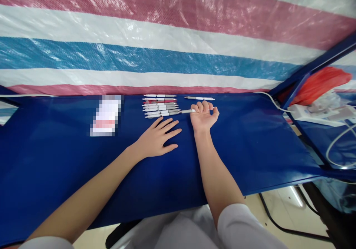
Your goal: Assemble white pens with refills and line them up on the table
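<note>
My right hand (204,116) is turned palm up, its fingers curled round a white and grey pen (187,111). The pen's tip points left, toward a stack of pens. My left hand (159,138) lies flat with fingers spread, just below that stack, and holds nothing. Several white and grey pens (162,113) lie side by side in the row, tips to the right, with a red pen (160,101) among them. Above my right hand, a separate pen (199,98) lies alone near the back edge, its tip to the left.
A blurred-out white and pink rectangular item (106,115) lies left on the blue table (250,149). Behind it hangs a striped plastic sheet (139,60). At the right are a blue metal frame (296,89), a red plastic bag (319,82) and a white cable (274,100).
</note>
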The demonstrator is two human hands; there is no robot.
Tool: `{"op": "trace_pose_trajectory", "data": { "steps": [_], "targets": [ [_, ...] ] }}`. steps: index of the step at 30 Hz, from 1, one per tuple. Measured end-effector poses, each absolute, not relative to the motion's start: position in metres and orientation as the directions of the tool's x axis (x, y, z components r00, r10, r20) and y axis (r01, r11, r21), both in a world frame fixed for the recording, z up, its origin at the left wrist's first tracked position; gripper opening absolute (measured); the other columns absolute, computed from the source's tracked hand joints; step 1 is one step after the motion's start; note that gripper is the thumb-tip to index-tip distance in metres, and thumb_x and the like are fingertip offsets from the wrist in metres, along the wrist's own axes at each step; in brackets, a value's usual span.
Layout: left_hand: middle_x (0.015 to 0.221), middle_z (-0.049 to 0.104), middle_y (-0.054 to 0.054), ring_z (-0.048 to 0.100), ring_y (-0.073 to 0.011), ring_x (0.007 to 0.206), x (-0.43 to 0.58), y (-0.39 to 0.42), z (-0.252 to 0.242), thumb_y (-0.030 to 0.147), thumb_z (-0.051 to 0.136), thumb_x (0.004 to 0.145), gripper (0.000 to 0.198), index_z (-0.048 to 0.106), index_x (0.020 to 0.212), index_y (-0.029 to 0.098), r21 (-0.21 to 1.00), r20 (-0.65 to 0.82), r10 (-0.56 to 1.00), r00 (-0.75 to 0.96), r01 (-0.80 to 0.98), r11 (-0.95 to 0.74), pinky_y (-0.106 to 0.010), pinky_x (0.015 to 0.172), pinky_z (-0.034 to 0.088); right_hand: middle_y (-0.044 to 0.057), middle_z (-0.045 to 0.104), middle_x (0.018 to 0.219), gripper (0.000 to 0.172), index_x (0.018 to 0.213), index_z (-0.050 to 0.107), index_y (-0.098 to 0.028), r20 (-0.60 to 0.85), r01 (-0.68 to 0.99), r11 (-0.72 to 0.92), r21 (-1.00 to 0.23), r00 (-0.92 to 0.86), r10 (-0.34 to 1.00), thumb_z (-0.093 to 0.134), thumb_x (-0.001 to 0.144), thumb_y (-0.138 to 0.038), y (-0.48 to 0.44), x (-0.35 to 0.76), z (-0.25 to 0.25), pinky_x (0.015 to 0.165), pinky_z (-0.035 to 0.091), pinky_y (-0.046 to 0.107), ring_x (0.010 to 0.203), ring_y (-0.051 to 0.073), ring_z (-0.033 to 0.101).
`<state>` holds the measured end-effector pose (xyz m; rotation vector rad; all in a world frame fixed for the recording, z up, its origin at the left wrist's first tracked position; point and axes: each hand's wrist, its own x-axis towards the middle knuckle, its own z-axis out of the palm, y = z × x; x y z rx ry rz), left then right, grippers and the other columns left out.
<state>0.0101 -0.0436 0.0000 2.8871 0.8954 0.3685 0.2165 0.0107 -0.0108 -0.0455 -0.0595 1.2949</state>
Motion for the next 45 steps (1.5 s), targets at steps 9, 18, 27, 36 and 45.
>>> {"op": "trace_pose_trajectory", "data": {
  "steps": [9, 18, 27, 36, 45],
  "targets": [
    [0.150, 0.044, -0.012, 0.037, -0.0328, 0.140, 0.0099, -0.0433, -0.0010, 0.048, 0.049, 0.094, 0.052, 0.054, 0.138, 0.021, 0.161, 0.200, 0.571, 0.796, 0.549, -0.820, -0.055, 0.117, 0.021, -0.008, 0.024, 0.057, 0.022, 0.065, 0.030, -0.023, 0.013, -0.960, 0.269, -0.076, 0.269, 0.963, 0.043, 0.081, -0.032, 0.0112, 0.2144, -0.0105, 0.048, 0.033, 0.027, 0.048, 0.011, 0.024],
    [0.150, 0.044, -0.012, 0.037, -0.0334, 0.140, 0.0097, -0.0433, -0.0021, 0.046, 0.053, 0.092, 0.052, 0.054, 0.138, 0.021, 0.207, 0.212, 0.577, 0.789, 0.541, -0.815, -0.056, 0.117, 0.021, -0.008, 0.023, 0.057, 0.022, 0.066, 0.030, -0.024, 0.012, -0.949, 0.290, -0.122, 0.291, 0.957, 0.043, 0.081, -0.031, 0.0114, 0.2159, -0.0118, 0.048, 0.032, 0.028, 0.048, 0.011, 0.023],
    [0.150, 0.043, -0.013, 0.037, -0.0338, 0.140, 0.0094, -0.0426, -0.0018, 0.048, 0.050, 0.094, 0.053, 0.054, 0.138, 0.021, 0.177, 0.205, 0.569, 0.796, 0.542, -0.822, -0.056, 0.117, 0.022, -0.008, 0.023, 0.056, 0.021, 0.065, 0.027, -0.024, 0.044, -0.964, 0.263, -0.043, 0.261, 0.964, 0.045, 0.078, -0.027, 0.0116, 0.2169, -0.0115, 0.049, 0.032, 0.027, 0.048, 0.011, 0.023],
    [0.150, 0.044, -0.012, 0.038, -0.0340, 0.139, 0.0102, -0.0432, -0.0014, 0.048, 0.049, 0.094, 0.052, 0.054, 0.138, 0.021, 0.170, 0.205, 0.567, 0.798, 0.541, -0.824, -0.057, 0.116, 0.022, -0.008, 0.026, 0.056, 0.020, 0.067, 0.031, -0.024, 0.039, -0.967, 0.254, 0.003, 0.254, 0.966, 0.044, 0.081, -0.029, 0.0110, 0.2174, -0.0130, 0.049, 0.032, 0.027, 0.048, 0.011, 0.025],
    [0.149, 0.045, -0.012, 0.037, -0.0335, 0.140, 0.0101, -0.0432, -0.0016, 0.048, 0.050, 0.094, 0.052, 0.055, 0.138, 0.020, 0.169, 0.213, 0.566, 0.796, 0.541, -0.824, -0.056, 0.117, 0.021, -0.008, 0.021, 0.057, 0.023, 0.064, 0.030, -0.023, 0.038, -0.951, 0.292, -0.098, 0.289, 0.957, 0.039, 0.084, -0.031, 0.0112, 0.2168, -0.0105, 0.049, 0.029, 0.027, 0.049, 0.011, 0.018]
  ]
}}
